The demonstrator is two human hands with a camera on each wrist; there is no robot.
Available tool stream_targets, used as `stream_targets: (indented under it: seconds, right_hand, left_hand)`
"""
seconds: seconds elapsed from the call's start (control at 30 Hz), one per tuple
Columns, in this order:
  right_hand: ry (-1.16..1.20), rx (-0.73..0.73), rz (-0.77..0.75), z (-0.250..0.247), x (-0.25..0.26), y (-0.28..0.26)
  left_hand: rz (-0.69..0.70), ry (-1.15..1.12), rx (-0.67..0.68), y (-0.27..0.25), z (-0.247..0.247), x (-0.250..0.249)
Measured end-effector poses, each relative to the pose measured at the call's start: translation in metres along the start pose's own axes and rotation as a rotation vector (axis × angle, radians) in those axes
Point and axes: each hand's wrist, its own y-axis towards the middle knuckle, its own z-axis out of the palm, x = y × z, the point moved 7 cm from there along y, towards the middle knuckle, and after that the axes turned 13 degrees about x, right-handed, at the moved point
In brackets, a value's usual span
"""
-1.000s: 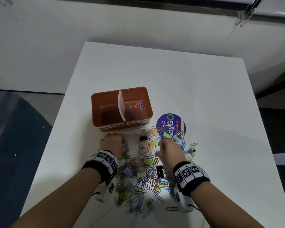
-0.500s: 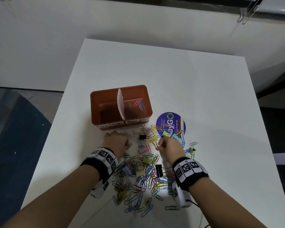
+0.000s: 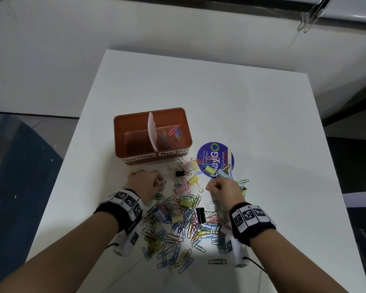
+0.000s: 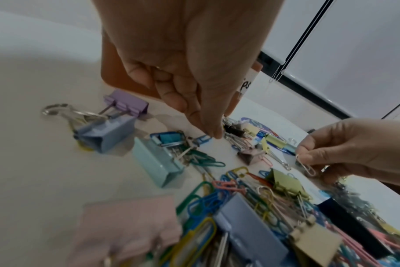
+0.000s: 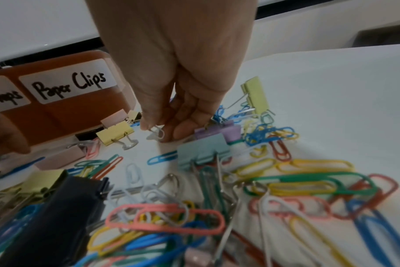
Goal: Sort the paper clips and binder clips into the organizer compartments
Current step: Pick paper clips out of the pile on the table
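The orange organizer [image 3: 123, 144] has a white divider [image 3: 151, 132]; several paper clips [image 3: 171, 134] lie in its right compartment, labelled "Paper Clips" [image 5: 69, 83]. In front of it, mixed coloured paper clips and binder clips [image 3: 178, 220] are heaped on the white table. My left hand [image 3: 159, 182] is just in front of the organizer, its curled fingertips [image 4: 213, 134] meeting on the end of a blue paper clip [image 4: 203, 139] that lies on the table. My right hand [image 3: 209, 187] pinches a white paper clip [image 5: 156, 133] between thumb and forefinger, just above the table.
A round purple disc [image 3: 215, 154] lies right of the organizer with clips on it. A large black binder clip [image 3: 200, 214] sits in the heap between my wrists. The table's left edge [image 3: 72, 166] is close to the organizer.
Both hands have stayed almost in place at the far edge of the heap. The right hand has edged slightly away from me.
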Motion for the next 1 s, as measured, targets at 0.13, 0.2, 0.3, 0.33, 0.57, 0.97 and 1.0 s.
stream_targets:
  seconds: [0.13,0.2,0.3,0.33,0.57,0.97,1.0]
  right_hand:
    - [0.000,0.115,-0.136,0.009,0.015,-0.007]
    - [-0.082,0.209,-0.180,0.019,0.024,-0.010]
    - [-0.302,0.292,-0.221,0.033,0.030,-0.009]
    - [-0.371,0.314,-0.219,0.037,0.030,-0.008]
    - [-0.507,0.321,-0.196,0.047,0.031,-0.003]
    - [-0.492,0.242,-0.209,0.053,0.030,-0.007]
    - [-0.495,0.245,-0.208,0.053,0.030,-0.006]
  left_hand:
    - [-0.024,0.028,-0.006,-0.006,-0.002,0.006]
    - [-0.031,0.064,0.005,-0.005,-0.001,0.005]
    - [-0.027,0.090,0.036,-0.002,0.003,0.000]
    - [-0.027,0.095,0.042,-0.001,0.004,-0.001]
    - [-0.017,0.193,0.039,0.002,0.003,-0.013]
    - [0.013,0.307,-0.004,0.005,0.009,-0.016]
    - [0.014,0.339,0.002,0.005,0.010,-0.016]
